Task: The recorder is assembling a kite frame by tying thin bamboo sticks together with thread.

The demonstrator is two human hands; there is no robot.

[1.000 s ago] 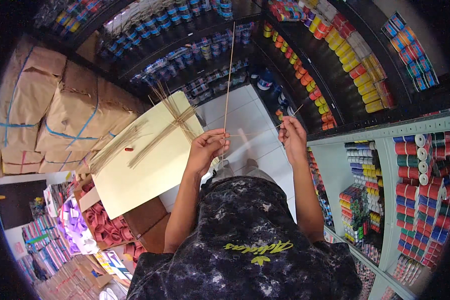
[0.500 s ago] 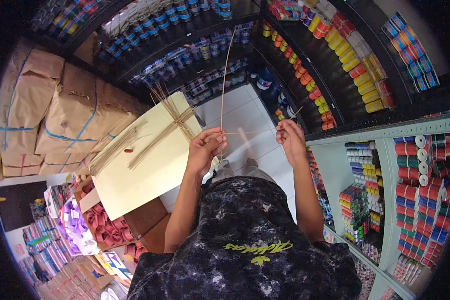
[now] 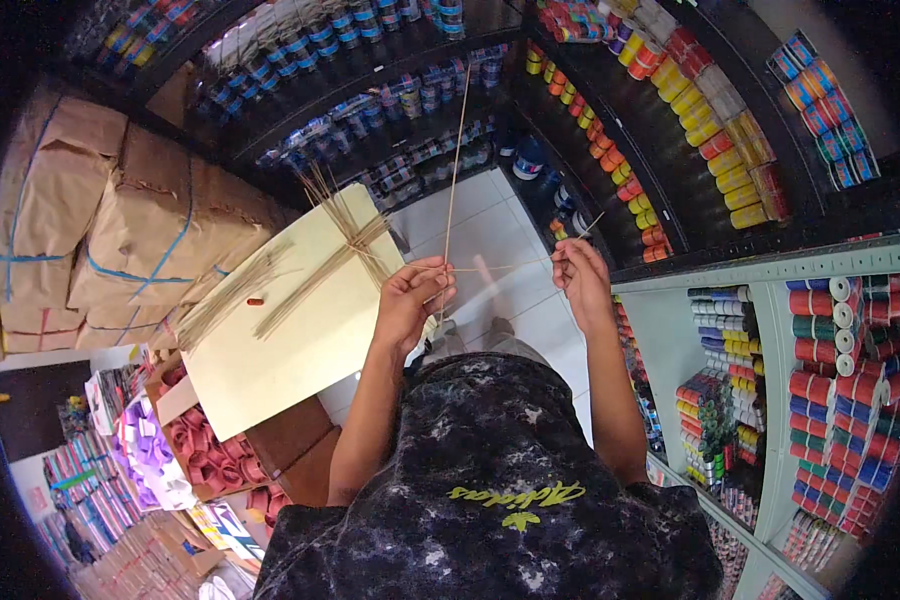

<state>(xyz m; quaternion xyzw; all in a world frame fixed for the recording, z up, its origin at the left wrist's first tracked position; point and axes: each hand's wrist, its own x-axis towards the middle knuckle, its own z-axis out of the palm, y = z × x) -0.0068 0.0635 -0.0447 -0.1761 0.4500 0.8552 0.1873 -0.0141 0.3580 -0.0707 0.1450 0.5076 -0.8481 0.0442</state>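
Note:
My left hand [image 3: 416,298] pinches two thin tan sticks where they cross. One long stick [image 3: 457,150] points away from me, its far end near the dark shelves. The other stick [image 3: 510,266] runs sideways to my right hand [image 3: 581,278], whose fingers are closed on it; its tip pokes out beyond them, angled up and right. Left of my hands, a cream board [image 3: 290,385] carries a crossed bunch of similar sticks [image 3: 362,240] at its far corner. Two looser rows of sticks [image 3: 305,292] lie on it, with a small red-brown object [image 3: 255,301] between them.
Paper-wrapped parcels [image 3: 145,235] tied with blue string are stacked at left. Below them, a carton holds red curled strips [image 3: 210,440]. Dark shelves [image 3: 630,130] with colourful spools curve across the back and right. A pale green rack [image 3: 775,330] of rolls stands close to my right arm.
The long stick's lower part has shifted slightly to the right. Both hands stay nearly in place, with the sideways stick still held between them.

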